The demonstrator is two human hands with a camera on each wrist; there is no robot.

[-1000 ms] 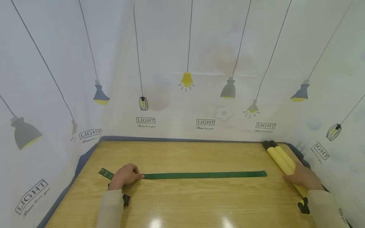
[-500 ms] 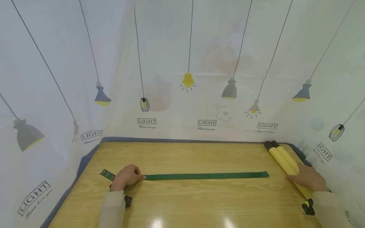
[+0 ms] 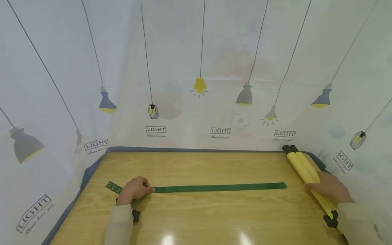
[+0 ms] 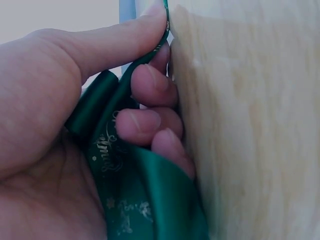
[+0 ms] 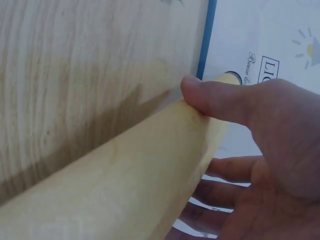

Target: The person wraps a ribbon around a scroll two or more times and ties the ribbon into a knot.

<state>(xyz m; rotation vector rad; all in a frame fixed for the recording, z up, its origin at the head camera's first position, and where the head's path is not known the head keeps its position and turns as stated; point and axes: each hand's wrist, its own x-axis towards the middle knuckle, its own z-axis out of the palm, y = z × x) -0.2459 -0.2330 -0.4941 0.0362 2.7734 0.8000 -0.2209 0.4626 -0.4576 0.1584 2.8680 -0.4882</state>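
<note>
My left hand (image 3: 136, 189) pinches a green ribbon (image 3: 220, 188) between thumb and fingers near its left part. In the left wrist view, gold print shows on the ribbon (image 4: 132, 200), which folds and runs through the palm under the curled fingers. At the right of the table, my right hand (image 3: 330, 187) grips a pair of yellow tubes (image 3: 303, 166) with black far ends. The right wrist view shows the thumb over one yellow tube (image 5: 125, 160) and the fingers curled beneath; a shadow falls on the table beside it.
The wooden table (image 3: 214, 217) has a dark blue strip along its back and left edges. A white sheet (image 3: 183, 61) printed with lamps surrounds it on the back and both sides. The ribbon's straight stretch lies across the middle.
The far ends of the yellow tubes have risen in the head view and now overlap the table's back edge, with my right hand gripping them. My left hand and the ribbon have stayed put.
</note>
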